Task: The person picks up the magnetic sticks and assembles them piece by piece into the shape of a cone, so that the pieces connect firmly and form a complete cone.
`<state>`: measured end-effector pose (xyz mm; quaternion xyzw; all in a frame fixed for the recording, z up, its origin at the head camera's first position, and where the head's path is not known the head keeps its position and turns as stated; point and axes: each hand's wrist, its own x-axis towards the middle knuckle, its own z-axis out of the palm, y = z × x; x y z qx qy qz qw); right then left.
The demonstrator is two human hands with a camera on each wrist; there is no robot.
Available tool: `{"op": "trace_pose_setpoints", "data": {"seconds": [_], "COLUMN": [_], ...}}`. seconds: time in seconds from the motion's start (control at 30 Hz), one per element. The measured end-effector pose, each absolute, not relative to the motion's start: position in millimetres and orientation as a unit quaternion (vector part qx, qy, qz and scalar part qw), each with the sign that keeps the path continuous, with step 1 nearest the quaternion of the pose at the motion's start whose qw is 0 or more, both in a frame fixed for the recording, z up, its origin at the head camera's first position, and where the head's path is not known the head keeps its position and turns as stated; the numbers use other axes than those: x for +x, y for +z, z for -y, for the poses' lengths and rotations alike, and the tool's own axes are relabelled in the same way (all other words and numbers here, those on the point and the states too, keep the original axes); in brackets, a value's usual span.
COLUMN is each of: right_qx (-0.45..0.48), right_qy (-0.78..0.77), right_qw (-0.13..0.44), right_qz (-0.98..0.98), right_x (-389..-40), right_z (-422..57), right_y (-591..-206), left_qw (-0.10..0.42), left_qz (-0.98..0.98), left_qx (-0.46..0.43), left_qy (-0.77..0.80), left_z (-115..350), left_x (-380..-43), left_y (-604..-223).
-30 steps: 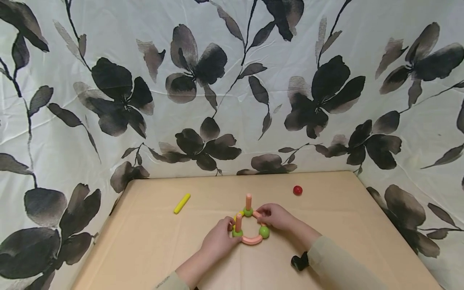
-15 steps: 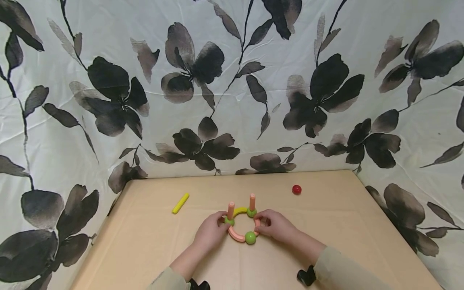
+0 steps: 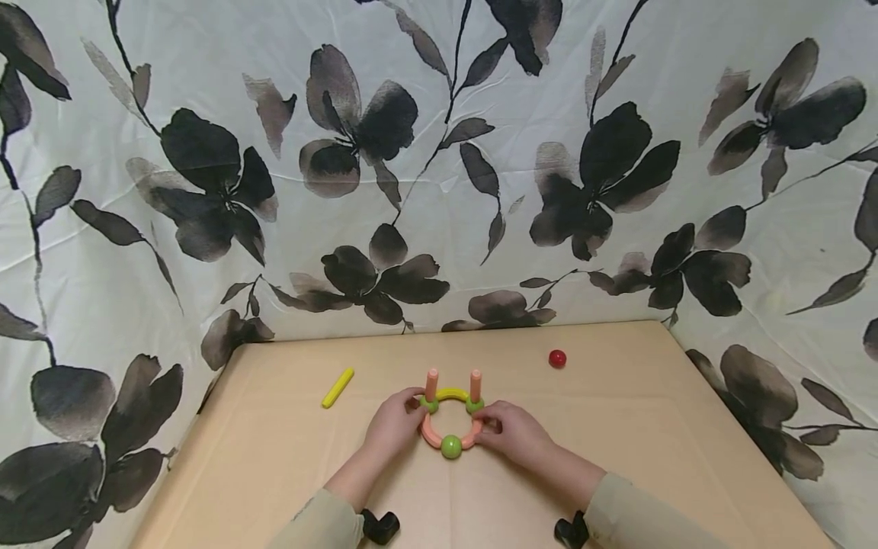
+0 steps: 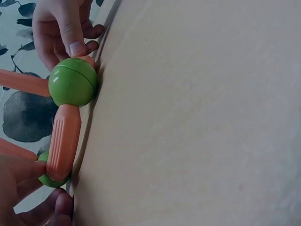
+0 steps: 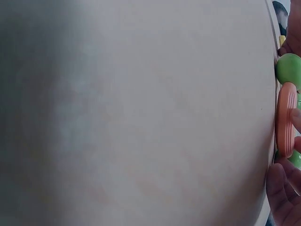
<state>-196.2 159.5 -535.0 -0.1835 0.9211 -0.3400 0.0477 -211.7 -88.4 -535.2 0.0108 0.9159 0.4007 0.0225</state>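
Note:
A ring of curved toy pieces and green balls lies flat on the table between the hands. At its back is a yellow curved piece (image 3: 452,393); two pink curved pieces (image 5: 285,120) form the sides, meeting at the front green ball (image 3: 451,447). Two pink rods (image 3: 476,385) stand upright on the back left and back right balls. My left hand (image 3: 396,423) pinches the ring at the left green ball (image 4: 46,179), where a pink curved piece joins. With thumb and fingers, my right hand (image 3: 513,433) holds the right pink curved piece near the right ball.
A loose yellow rod (image 3: 338,387) lies at the back left of the table (image 3: 274,457). Towards the back right sits a red ball (image 3: 558,358). A floral cloth (image 3: 411,152) hangs behind and at both sides.
The ring has turned clockwise on the table and shifted slightly left, so one green ball now faces front and both rods stand at the back. Both hands kept hold and moved with it.

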Motion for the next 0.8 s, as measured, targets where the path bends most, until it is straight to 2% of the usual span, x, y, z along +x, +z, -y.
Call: {"op": "trace_pose_setpoints", "data": {"seconds": [0.3,0.67,0.8], "right_qx": [-0.182,-0.177,-0.175], "right_qy": [-0.331,-0.33,-0.327], "right_qw": [0.045,0.05,0.053], "right_qz": [-0.925,-0.926,-0.927], "right_x": [-197,-196,-196], "right_z": [-161,-161,-160], "right_y": [-535,-535,-535], "left_qw": [-0.008,-0.075,-0.077], "left_qz": [-0.918,-0.946,-0.953], "left_qx": [-0.002,-0.031,-0.039], "left_qy": [0.397,0.315,0.292], "left_z": [102,178,197], "left_x": [-211,-230,-234], "left_y": [-524,-499,-493]}}
